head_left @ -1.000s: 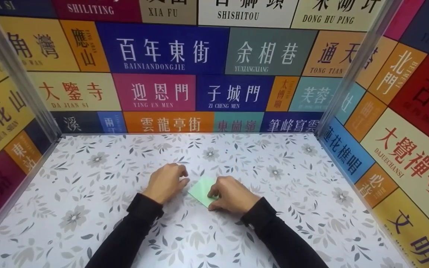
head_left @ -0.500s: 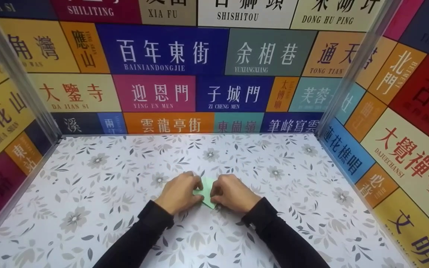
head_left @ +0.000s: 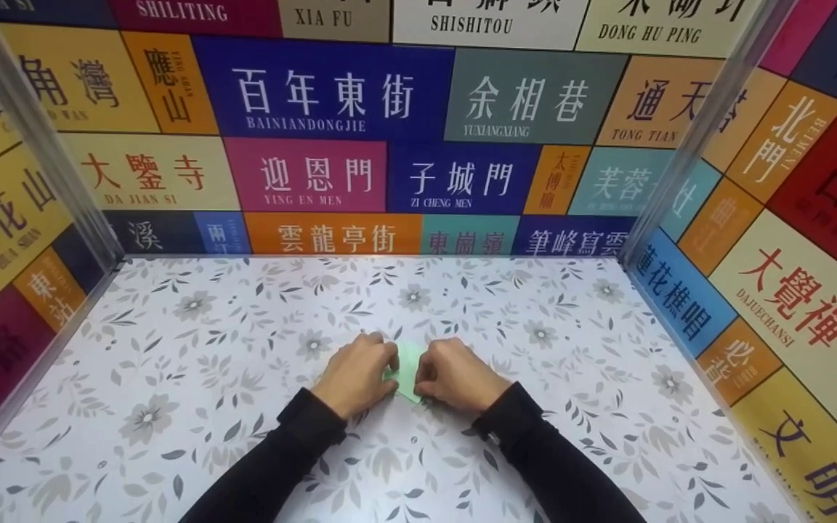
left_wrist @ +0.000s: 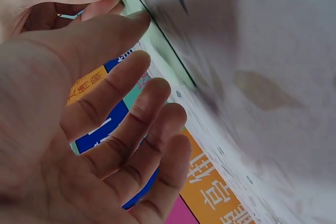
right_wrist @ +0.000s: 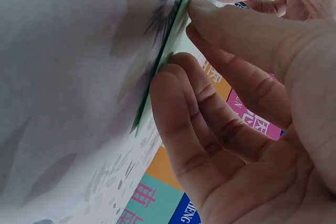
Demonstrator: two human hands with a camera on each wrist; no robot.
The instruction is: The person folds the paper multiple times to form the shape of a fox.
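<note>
A small pale green sheet of paper (head_left: 409, 361) lies on the table between both hands, its sides partly covered by fingers. On its left side my left hand (head_left: 357, 372) holds the paper with bent fingers. Its thumb tip sits on the green paper (left_wrist: 167, 59) in the left wrist view, while the other fingers curl beside the edge. Opposite, my right hand (head_left: 458, 378) grips the right side. The right wrist view has the thumb and fingertips against the paper (right_wrist: 181, 40), low over the tabletop. The two thumbs are close together.
The white tabletop (head_left: 259, 312) carries a grey flower and leaf print. Upright panels of colourful place-name signs (head_left: 324, 91) enclose it at the back and both sides, with clear corner strips (head_left: 662, 181) at the joins. Black sleeves cover both forearms.
My left hand has moved right and slightly down, from beside the paper onto its left side. The right hand stays at the right side, shifting only a little. The head view has tilted slightly.
</note>
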